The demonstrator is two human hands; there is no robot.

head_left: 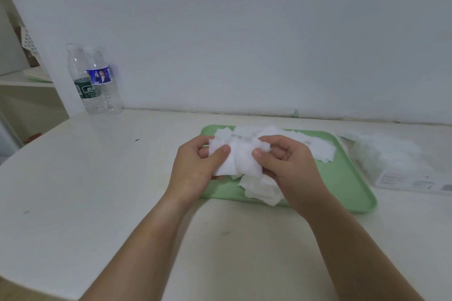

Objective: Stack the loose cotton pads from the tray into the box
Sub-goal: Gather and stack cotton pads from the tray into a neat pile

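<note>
A small bunch of cotton pads is pinched above the green tray by the left hand and right hand — thumbs on top; light, soft, easily shed, it is best squeezed at its edges; the box lies just beside.

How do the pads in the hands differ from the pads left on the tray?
The held pads are pinched together in one bunch between the left hand and right hand. The tray pads lie loose and spread out. The held pads are up in the hands, while the tray pads rest on the tray. Both are white.
</note>
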